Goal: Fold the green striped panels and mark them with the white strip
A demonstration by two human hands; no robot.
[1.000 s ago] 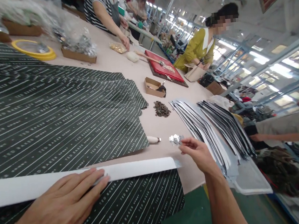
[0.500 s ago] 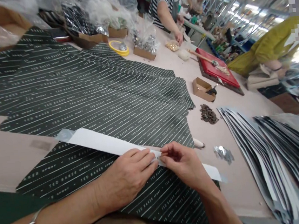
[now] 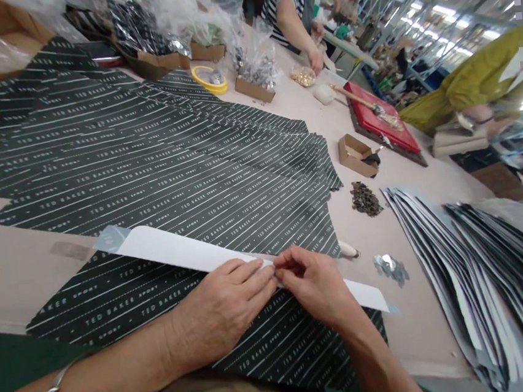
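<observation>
A long white strip with rounded ends lies slantwise over dark green patterned sheets printed with "TED BAKER SPORT" and pale lines. Pale translucent pieces show beyond both its ends. My left hand rests palm down across the strip's middle, fingers stretched out side by side, thumb hidden. Its fingertips meet those of my right hand, whose thumb and forefinger are closed in a pinch at the strip's edge. What lies in that pinch is hidden by the fingers.
Stacked dark and white strips lie at right, near silvery pieces and a brown pile. Beyond are a small cardboard box, a red board, a yellow ring and bagged parts. Two people stand across the table.
My right hand has shifted slightly left and its fingertips have closed up against my left fingertips. My left hand stays in place on the strip.
</observation>
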